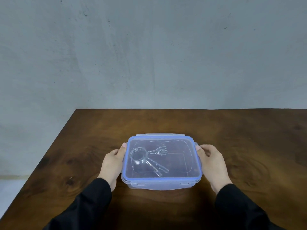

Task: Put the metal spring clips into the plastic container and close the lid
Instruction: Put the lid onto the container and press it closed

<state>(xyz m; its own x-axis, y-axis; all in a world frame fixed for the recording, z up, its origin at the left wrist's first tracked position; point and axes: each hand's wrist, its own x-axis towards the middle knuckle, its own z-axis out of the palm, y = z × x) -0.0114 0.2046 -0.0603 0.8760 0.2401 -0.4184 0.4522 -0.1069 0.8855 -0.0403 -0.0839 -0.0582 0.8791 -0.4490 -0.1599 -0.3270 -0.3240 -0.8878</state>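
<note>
Left hand [111, 165] and right hand [211, 161]: loosely curved, flanking, touching clear blue-rimmed rectangular plastic container [162, 185]; lid [176, 146] on; metal spring clips [146, 157] inside. Dark wooden bench [232, 130]; grey wall [149, 55].

Plastic container [162, 184]: clear, rectangular, rounded corners, sitting flat, long side facing the viewer. Lid [176, 146]: transparent with a blue rim, lying on top of the box; far flap at 12 o'clock sticks out level, near flap folded down. Metal spring clips [147, 157] visible through the lid: coiled ring at 9 o'clock inside, handles fanning out toward 3 and 5 o'clock. Exact clip count unclear.
</note>
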